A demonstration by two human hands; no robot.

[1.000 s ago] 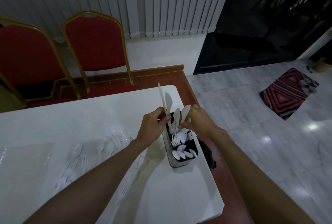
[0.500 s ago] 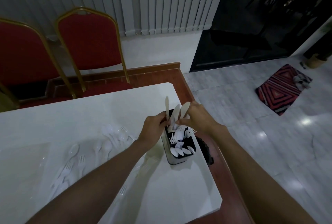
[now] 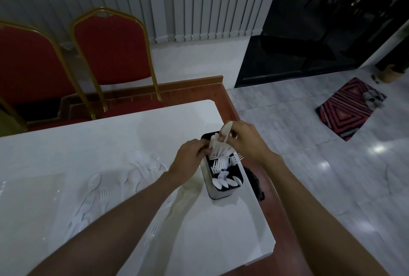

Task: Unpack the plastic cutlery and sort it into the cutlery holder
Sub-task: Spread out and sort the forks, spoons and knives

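We see the cutlery holder (image 3: 219, 196) standing right of centre in the frame, near the right edge of the white table (image 3: 124, 140). Its nearest compartment holds spoon bowls, the middle one fork tines, and the far one upright white pieces (image 3: 215, 145). The right hand (image 3: 247, 140) hovers over the far end of the holder and pinches a white spoon (image 3: 227, 130) by its handle, bowl up and tilted. The left hand (image 3: 190, 158) sits just beside the holder's left wall, its fingers curled against the upright pieces. We cannot tell whether it actually pinches one. Loose cutlery (image 3: 95, 187) lies scattered on the table in the lower left of the frame, well apart from the holder. A dark object (image 3: 255, 183) rests just beside the holder's right side. Two red chairs (image 3: 110, 54) stand at the upper left, and a striped rug (image 3: 352, 107) lies on the floor at the right.
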